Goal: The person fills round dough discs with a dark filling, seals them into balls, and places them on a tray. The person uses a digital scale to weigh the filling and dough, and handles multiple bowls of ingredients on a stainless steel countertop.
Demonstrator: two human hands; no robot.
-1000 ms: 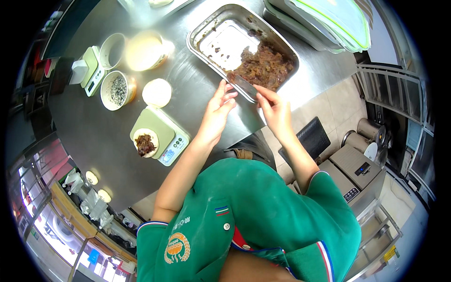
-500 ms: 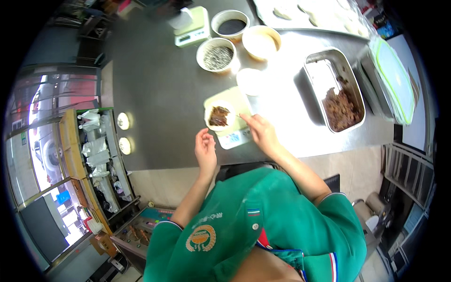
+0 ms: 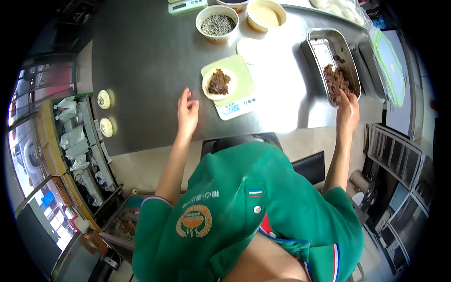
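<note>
A round dough wrapper (image 3: 206,86) with a mound of dark brown filling (image 3: 219,82) lies on the pale green kitchen scale (image 3: 242,84). Just left of the scale, my left hand (image 3: 188,113) hovers with its fingers loosely apart and nothing in them. My right hand (image 3: 348,111) reaches over the near end of a deep steel pan (image 3: 321,77), its fingers closed down at the brown filling mass (image 3: 336,83) inside. What those fingers grip is hidden. Another pale dough disc (image 3: 251,50) rests beyond the scale.
Toward the back stand a tub of speckled black-and-white seeds (image 3: 217,25), a tub of tan contents (image 3: 264,17) and a second scale (image 3: 187,5). Two white buns (image 3: 104,99) sit at the left table edge. Green-rimmed lidded containers (image 3: 390,68) flank the pan's right side.
My right hand has gone from the wrapper on the scale to the steel pan at the right. My left hand has drawn back from the wrapper. The mound on it looks larger.
</note>
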